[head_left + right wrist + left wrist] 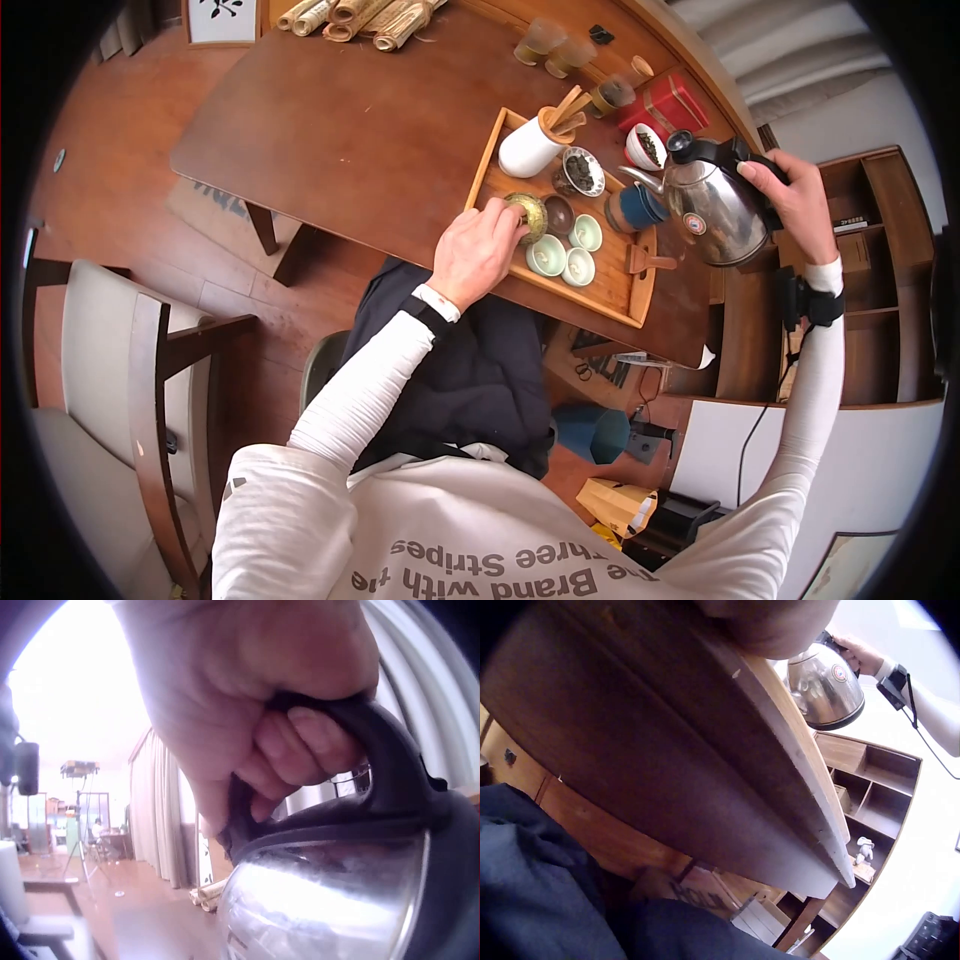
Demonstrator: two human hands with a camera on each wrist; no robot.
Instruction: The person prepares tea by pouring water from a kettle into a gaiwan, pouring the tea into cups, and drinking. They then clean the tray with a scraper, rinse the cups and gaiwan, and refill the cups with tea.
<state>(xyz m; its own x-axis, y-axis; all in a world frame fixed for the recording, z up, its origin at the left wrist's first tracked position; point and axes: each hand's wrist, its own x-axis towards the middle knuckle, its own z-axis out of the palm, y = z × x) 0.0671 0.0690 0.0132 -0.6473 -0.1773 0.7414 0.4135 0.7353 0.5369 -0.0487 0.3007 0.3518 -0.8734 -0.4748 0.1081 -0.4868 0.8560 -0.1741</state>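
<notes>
While our right hand (795,200) curls firmly round the black handle (394,742) of a steel kettle (715,205), we have it to the right of the wooden tray (612,285), spout turned toward the tray. Our left hand (475,250) pinches a small yellow-green round piece (530,212) over the tray's left part. On the tray we see three pale green cups (578,268) toward its near edge, a white canister (528,150) of wooden tools at its far left corner, and a blue cup (642,203) along its right side.
</notes>
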